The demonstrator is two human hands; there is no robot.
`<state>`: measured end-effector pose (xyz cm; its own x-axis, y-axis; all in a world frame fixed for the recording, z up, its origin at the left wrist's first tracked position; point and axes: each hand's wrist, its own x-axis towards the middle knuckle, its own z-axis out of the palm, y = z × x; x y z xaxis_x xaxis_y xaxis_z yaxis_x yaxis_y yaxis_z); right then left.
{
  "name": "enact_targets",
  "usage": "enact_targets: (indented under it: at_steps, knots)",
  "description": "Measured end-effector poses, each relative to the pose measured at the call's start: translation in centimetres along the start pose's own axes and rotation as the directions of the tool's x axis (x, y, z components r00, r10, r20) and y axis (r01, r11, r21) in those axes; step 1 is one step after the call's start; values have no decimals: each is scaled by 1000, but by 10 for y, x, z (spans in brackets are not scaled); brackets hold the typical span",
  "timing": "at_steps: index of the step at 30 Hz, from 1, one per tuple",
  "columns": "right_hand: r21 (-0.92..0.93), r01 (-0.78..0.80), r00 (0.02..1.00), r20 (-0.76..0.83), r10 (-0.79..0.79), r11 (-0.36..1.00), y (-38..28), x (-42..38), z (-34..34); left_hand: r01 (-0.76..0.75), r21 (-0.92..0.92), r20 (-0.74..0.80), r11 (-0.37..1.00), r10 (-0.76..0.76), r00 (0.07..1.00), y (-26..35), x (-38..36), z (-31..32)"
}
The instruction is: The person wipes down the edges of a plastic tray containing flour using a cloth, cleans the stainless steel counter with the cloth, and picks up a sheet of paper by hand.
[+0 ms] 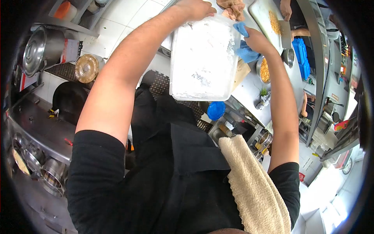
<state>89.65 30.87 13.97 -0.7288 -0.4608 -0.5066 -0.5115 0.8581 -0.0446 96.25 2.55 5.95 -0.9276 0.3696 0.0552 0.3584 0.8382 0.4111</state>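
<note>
A large rectangular plastic container point(204, 62), translucent white with whitish smears on its surface, is held out in front of my body. My left hand point(196, 9) grips its far left corner, fingers curled over the edge. On the other side, my right hand point(258, 41) is closed around a blue cloth point(247, 52), which bunches out on both sides of the fist beside the container's right edge. A crumpled orange-brown cloth point(232, 8) lies just beyond the container. A beige towel point(253, 179) hangs over the front of my black clothing.
To the right, a co-worker's hands point(286, 9) work with a broad blade point(286, 34) at a white cutting board point(265, 17) bearing chopped food. A metal bowl point(265, 71) of orange shreds stands on the steel counter point(251, 99). Pots point(43, 50) and a black wok point(70, 102) sit left.
</note>
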Motion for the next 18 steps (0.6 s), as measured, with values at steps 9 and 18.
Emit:
enact_targets:
  at_steps: [9, 18]
  knots:
    - [-421, -44, 998, 20, 58, 906, -31, -37, 36, 71, 14, 32, 997, -71, 997, 6, -7, -9]
    - [-247, -139, 968, 168, 184, 959, -66, -173, 107, -36, -1, 30, 999, 36, 999, -1, -3, -5]
